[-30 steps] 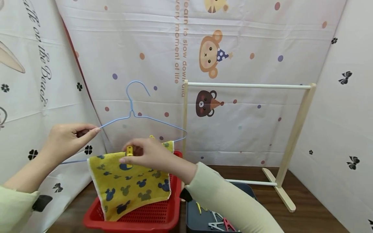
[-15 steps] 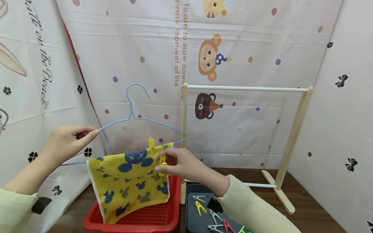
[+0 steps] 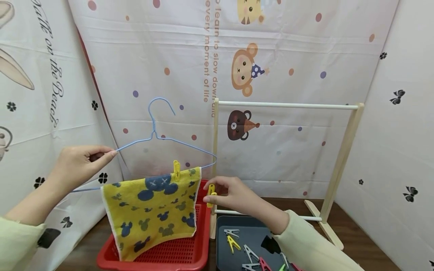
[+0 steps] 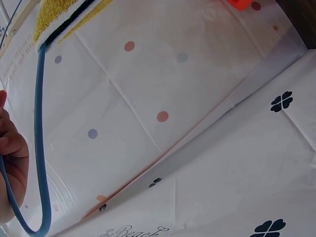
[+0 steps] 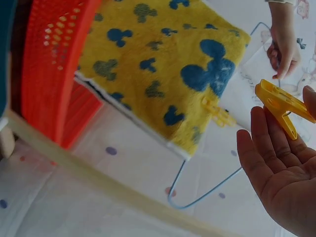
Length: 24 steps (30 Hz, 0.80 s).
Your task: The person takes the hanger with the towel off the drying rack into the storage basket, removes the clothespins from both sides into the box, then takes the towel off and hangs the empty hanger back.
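Note:
My left hand pinches the left shoulder of a blue wire hanger, whose hook points up. Over the hanger's lower bar hangs a yellow towel with blue and grey mouse-head prints. One yellow clothespin is clipped on the towel's top edge, right of its middle. My right hand holds a second yellow clothespin between thumb and fingers, to the right of the towel and apart from it. In the right wrist view this held clothespin lies against the fingertips.
Beneath the towel stands a red basket. To its right a dark tray holds several loose clothespins in grey, yellow, pink and green. Behind the tray rises a wooden rack with a white top bar. Printed cloth hangs at the back and sides.
My right hand has moved right with its clothespin, from in front of the towel to beyond its right edge. The clipped clothespin and the tray have come into fuller view. My left hand stays put.

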### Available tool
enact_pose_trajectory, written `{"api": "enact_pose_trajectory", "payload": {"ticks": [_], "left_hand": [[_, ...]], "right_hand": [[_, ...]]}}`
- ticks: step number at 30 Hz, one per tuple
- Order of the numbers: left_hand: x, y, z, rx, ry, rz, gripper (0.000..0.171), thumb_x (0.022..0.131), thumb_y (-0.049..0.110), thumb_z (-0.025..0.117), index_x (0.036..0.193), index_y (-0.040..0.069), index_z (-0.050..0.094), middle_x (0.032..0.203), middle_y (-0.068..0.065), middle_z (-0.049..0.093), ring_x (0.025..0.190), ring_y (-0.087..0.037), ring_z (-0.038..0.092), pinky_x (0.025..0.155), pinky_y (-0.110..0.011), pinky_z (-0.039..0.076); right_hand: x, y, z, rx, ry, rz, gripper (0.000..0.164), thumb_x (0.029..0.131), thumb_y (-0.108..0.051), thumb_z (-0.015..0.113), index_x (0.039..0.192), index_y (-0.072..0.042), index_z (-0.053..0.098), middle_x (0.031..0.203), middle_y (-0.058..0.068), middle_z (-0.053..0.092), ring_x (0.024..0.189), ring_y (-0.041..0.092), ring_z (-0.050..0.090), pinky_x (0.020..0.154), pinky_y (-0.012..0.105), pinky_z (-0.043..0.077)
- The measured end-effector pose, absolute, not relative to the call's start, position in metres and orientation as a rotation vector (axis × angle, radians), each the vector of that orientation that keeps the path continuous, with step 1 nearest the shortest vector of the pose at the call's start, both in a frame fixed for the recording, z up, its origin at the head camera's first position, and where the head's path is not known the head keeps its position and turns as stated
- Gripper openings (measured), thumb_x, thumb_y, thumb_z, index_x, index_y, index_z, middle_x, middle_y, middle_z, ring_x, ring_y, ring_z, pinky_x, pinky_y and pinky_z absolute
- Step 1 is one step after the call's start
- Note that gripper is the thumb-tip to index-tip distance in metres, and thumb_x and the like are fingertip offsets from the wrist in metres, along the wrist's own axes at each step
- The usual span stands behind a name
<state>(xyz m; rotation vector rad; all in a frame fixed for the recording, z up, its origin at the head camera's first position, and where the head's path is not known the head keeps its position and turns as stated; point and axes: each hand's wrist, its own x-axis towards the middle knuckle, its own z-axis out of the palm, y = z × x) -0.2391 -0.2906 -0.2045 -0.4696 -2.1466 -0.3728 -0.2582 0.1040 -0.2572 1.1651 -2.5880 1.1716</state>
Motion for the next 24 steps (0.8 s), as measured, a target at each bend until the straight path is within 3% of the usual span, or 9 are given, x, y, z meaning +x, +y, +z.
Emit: {"api": "enact_pose_trajectory", "payload": {"ticks": [5,14,24], "left_hand": [[-0.238,-0.291,-0.204,-0.473,-2.14,-0.382,0.009,0.091,0.008,0.074,0.092,0.001,0.079,0.063,0.003,0.059,0.057,0.005,0.037,0.05,-0.015,0.031],[-0.237,-0.291,-0.205,-0.479,-2.137,-0.393,0.009,0.091,0.008,0.073,0.092,0.002,0.08,0.064,0.003,0.06,0.057,0.005,0.037,0.05,-0.015,0.031],[-0.236,-0.29,-0.204,-0.478,-2.155,-0.394,0.009,0.091,0.008,0.073,0.093,0.001,0.079,0.063,0.002,0.059,0.057,0.004,0.037,0.05,-0.015,0.031]], "right_hand": [[-0.261,0.121,-0.267,1.146,-2.596,1.174,0.028,0.096,-0.027,0.073,0.113,-0.005,0.07,0.082,0.005,0.064,0.068,0.006,0.051,0.06,0.022,0.044],[-0.26,0.156,-0.291,1.052,-2.678,1.193,0.032,0.096,-0.029,0.072,0.114,-0.003,0.07,0.092,0.006,0.07,0.076,0.003,0.058,0.069,0.022,0.05],[-0.261,0.186,-0.319,1.001,-2.697,1.212,0.033,0.096,-0.026,0.073,0.115,0.001,0.069,0.093,0.007,0.071,0.073,-0.002,0.057,0.064,0.023,0.05]]}}
